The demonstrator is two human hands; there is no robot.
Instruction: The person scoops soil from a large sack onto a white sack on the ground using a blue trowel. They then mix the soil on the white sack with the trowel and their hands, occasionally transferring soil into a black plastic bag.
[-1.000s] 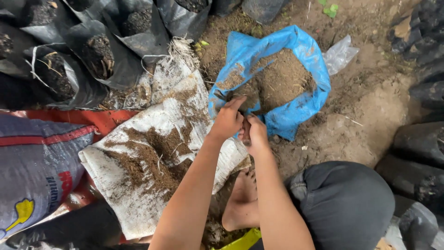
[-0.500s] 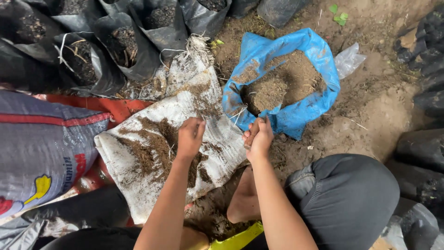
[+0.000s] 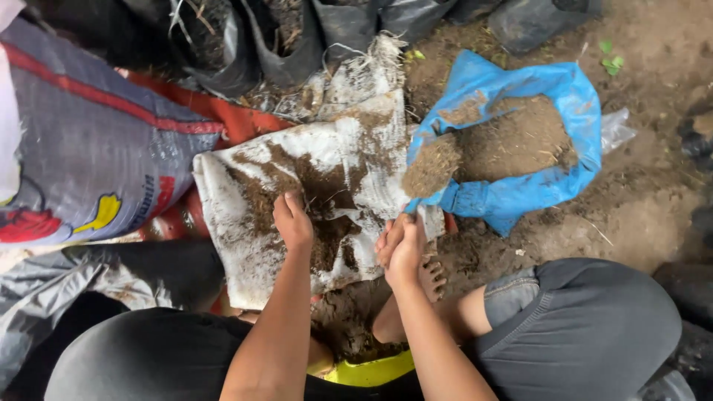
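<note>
Blue sack (image 3: 520, 194) holds brown soil (image 3: 512, 137) — black grow bags (image 3: 286, 37) hold dark soil.

Both my bare forearms reach forward and down, my left hand (image 3: 292, 221) palm-down with fingers curled loosely under, my right hand (image 3: 402, 249) just beside it, cupped with fingers together, my bare foot (image 3: 431, 276) under that wrist.

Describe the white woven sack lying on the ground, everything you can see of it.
The white woven sack lies flat and crumpled on the ground, looking like woven plastic, its far end frayed into loose threads. Dark brown soil is heaped and smeared across it. The left hand rests on that soil; the right hand is at its near right edge. It overlaps a red sheet and touches the blue bag.
</note>
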